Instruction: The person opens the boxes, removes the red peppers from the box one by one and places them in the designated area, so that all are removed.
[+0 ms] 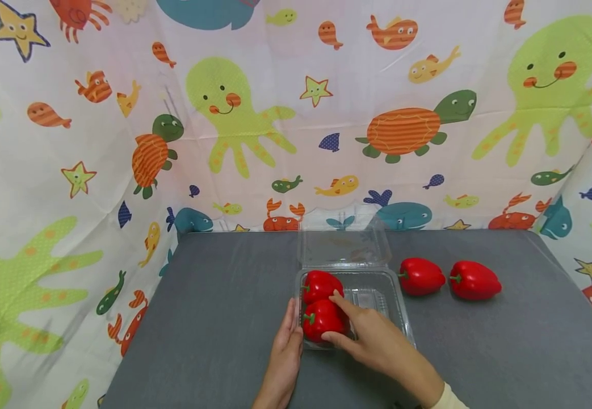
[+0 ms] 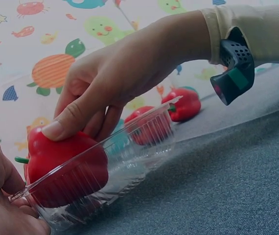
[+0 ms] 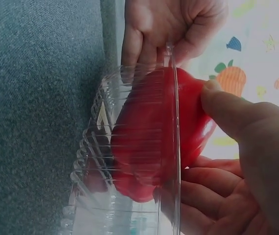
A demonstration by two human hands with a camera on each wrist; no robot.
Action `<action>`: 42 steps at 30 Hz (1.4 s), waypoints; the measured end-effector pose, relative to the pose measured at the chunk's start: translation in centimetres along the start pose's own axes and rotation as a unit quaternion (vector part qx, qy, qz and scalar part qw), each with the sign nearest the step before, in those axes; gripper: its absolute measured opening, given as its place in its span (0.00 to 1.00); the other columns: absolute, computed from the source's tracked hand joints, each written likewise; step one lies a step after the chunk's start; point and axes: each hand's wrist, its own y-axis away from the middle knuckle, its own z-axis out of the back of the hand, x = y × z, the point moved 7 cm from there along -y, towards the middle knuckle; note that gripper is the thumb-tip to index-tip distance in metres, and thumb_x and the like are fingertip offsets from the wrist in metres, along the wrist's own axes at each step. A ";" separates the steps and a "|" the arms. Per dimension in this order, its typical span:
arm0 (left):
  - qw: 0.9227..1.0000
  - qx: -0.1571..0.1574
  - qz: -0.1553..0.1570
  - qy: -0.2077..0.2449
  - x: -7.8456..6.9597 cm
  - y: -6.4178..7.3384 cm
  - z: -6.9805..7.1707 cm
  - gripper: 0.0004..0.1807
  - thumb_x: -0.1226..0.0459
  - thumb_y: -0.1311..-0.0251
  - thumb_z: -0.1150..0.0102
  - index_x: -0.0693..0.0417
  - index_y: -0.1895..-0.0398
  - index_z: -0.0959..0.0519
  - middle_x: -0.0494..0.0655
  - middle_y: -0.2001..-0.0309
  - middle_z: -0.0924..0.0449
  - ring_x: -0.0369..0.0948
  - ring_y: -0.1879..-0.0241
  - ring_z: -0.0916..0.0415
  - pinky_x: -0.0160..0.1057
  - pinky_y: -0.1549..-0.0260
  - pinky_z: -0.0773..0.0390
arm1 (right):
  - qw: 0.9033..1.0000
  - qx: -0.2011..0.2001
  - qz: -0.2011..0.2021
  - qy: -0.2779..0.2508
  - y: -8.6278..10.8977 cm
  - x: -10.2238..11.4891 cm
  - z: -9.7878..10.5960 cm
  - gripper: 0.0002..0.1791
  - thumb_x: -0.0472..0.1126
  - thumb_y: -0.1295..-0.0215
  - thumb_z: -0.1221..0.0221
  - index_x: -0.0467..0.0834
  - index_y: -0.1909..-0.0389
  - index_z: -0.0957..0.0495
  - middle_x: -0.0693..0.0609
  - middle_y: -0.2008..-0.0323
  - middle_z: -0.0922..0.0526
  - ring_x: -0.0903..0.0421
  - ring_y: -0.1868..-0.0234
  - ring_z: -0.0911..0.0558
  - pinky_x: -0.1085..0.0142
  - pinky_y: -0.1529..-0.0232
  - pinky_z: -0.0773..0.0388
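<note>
A clear plastic clamshell container [image 1: 403, 309] lies on the grey table, its lid [image 1: 344, 250] raised at the back. Two red bell peppers sit in its left half, a far one [image 1: 321, 284] and a near one [image 1: 321, 324]. My right hand [image 1: 377, 338] grips the near bell pepper, thumb on its front side and fingers over its back. In the right wrist view, this pepper [image 3: 193, 112] rises above the container's rim. My left hand [image 1: 284, 349] holds the container's left side, with its fingers at the rim in the left wrist view.
Two more red bell peppers lie on the table [image 1: 234, 318] right of the container, one beside its wall [image 1: 422, 276] and one farther right [image 1: 474, 280]. A white curtain [image 1: 296, 153] with printed sea animals hangs behind the table and along its sides.
</note>
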 end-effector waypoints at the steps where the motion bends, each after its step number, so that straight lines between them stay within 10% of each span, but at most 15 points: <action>1: 1.000 0.000 0.000 0.000 0.0 0.0 0.0 0.36 0.67 0.17 0.62 0.46 0.12 0.59 0.43 0.13 0.60 0.47 0.15 0.65 0.58 0.20 0.55 | 1.000 0.002 0.000 -0.001 0.0 0.0 0.0 0.49 0.70 0.35 0.35 0.40 0.24 0.29 0.62 0.71 0.19 0.64 0.72 0.24 0.71 0.71 0.24; 21: 1.000 0.002 -0.003 0.010 0.1 0.3 0.0 0.36 0.68 0.17 0.65 0.49 0.12 0.60 0.47 0.13 0.62 0.48 0.15 0.69 0.60 0.20 0.58 | 0.999 0.004 -0.019 -0.040 0.0 -0.8 0.1 0.48 0.71 0.41 0.30 0.45 0.28 0.28 0.51 0.37 0.15 0.54 0.45 0.13 0.56 0.49 0.12; 42: 1.000 0.005 -0.010 -0.001 0.0 0.2 0.1 0.36 0.67 0.16 0.64 0.47 0.12 0.60 0.45 0.13 0.61 0.48 0.15 0.68 0.61 0.21 0.57 | 0.996 0.008 -0.038 -0.082 0.0 -1.4 0.6 0.46 0.70 0.44 0.27 0.50 0.32 0.29 0.52 0.33 0.18 0.50 0.36 0.16 0.53 0.43 0.15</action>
